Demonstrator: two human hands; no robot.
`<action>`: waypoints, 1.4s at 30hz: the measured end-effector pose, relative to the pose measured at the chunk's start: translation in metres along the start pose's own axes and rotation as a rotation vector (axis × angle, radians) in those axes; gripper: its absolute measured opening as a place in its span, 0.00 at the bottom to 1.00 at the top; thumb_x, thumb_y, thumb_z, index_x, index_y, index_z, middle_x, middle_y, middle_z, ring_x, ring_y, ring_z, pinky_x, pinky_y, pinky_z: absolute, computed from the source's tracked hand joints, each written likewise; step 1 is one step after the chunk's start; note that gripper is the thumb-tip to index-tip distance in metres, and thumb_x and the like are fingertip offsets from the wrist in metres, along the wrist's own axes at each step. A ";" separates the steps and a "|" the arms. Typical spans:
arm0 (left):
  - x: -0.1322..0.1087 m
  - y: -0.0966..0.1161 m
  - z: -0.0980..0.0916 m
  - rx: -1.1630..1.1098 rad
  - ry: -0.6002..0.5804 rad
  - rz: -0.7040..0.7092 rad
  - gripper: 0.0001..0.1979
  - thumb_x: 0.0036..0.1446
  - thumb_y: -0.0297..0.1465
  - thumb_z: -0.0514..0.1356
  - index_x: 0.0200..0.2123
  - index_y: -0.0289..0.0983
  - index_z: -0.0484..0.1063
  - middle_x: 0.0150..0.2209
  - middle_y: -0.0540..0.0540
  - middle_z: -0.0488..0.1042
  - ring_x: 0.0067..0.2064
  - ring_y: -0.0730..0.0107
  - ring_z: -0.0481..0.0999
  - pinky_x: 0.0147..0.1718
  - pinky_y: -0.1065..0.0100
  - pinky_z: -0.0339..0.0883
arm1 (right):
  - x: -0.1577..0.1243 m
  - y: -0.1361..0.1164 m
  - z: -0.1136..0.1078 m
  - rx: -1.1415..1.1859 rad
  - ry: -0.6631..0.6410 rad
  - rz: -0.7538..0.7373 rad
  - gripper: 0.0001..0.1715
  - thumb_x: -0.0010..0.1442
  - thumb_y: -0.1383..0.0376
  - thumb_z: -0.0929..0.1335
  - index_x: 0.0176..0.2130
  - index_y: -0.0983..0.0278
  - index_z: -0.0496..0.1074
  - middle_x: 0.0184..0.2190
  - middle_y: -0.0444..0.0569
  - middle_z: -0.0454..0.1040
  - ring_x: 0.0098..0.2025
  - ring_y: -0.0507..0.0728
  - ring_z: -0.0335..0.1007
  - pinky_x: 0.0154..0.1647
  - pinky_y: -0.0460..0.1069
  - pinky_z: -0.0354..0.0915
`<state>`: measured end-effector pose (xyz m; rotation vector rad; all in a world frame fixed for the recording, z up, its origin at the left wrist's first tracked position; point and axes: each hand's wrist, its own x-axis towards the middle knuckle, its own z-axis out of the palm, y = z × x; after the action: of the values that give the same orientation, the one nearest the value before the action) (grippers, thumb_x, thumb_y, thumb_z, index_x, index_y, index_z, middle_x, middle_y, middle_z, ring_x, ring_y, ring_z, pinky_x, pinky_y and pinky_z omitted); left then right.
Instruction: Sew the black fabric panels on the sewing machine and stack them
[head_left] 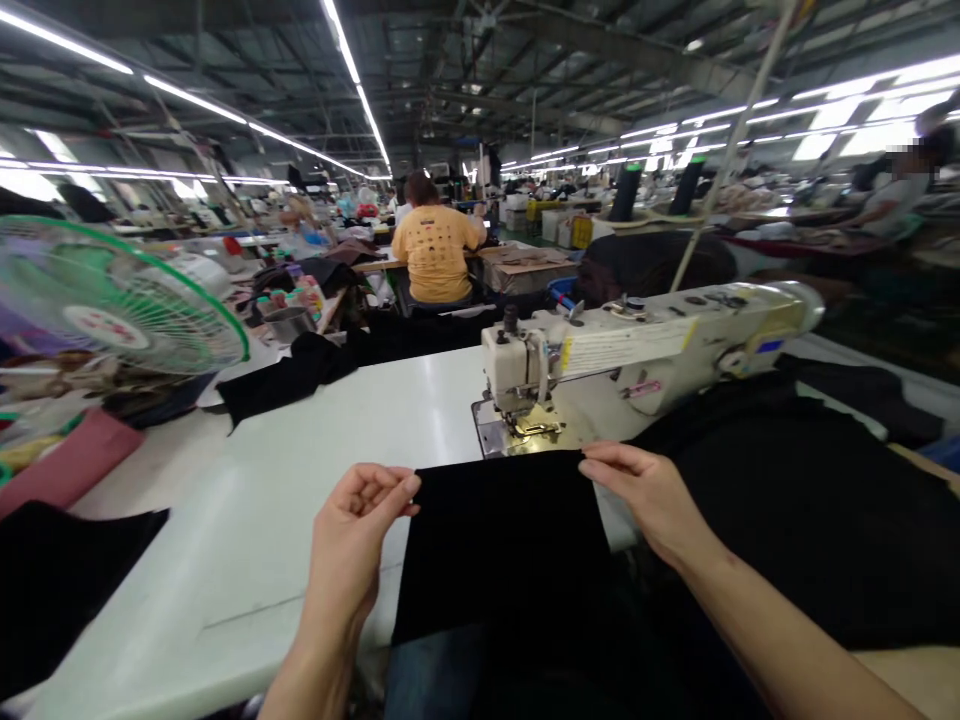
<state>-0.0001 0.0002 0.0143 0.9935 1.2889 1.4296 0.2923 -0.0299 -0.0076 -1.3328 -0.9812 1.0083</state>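
A piece of black fabric (502,540) is stretched between my two hands, its top edge nearly straight and its lower part hanging toward my lap. My left hand (367,510) pinches the top left corner between thumb and fingers. At the top right corner, my right hand (637,485) pinches the same edge. Just beyond that edge stands a sewing machine (600,350), its presser foot and metal needle plate (536,430) close in front of my right fingertips. Whether the fabric touches the plate is hard to tell.
The white machine table (360,420) extends to the left. More black fabric lies at the right (810,500), at the far left (67,580) and along the back edge (300,370). A green-rimmed fan (112,300) stands at left. Ahead sits a person in a yellow shirt (436,250).
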 end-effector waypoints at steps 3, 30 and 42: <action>0.003 -0.002 -0.001 -0.009 0.007 -0.026 0.19 0.35 0.33 0.76 0.22 0.35 0.68 0.29 0.50 0.76 0.31 0.74 0.73 0.26 0.77 0.72 | 0.000 -0.004 0.003 0.082 -0.010 0.042 0.15 0.43 0.55 0.80 0.30 0.61 0.82 0.38 0.50 0.82 0.42 0.60 0.75 0.45 0.52 0.68; 0.036 0.050 0.004 0.572 -0.107 0.404 0.12 0.48 0.36 0.68 0.25 0.40 0.66 0.33 0.48 0.78 0.31 0.68 0.74 0.31 0.68 0.66 | -0.007 -0.012 0.028 0.019 -0.171 0.170 0.07 0.44 0.64 0.72 0.28 0.62 0.73 0.24 0.40 0.71 0.30 0.53 0.65 0.35 0.49 0.60; 0.108 -0.063 0.101 0.964 -0.676 0.390 0.11 0.46 0.22 0.60 0.23 0.41 0.61 0.23 0.52 0.69 0.28 0.68 0.68 0.29 0.68 0.59 | -0.045 0.041 0.029 -0.327 -0.364 -0.049 0.04 0.53 0.69 0.66 0.29 0.60 0.66 0.27 0.42 0.69 0.32 0.55 0.67 0.34 0.50 0.64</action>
<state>0.0795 0.1296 -0.0383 2.2291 1.2708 0.5268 0.2507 -0.0655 -0.0473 -1.4067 -1.4969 1.1090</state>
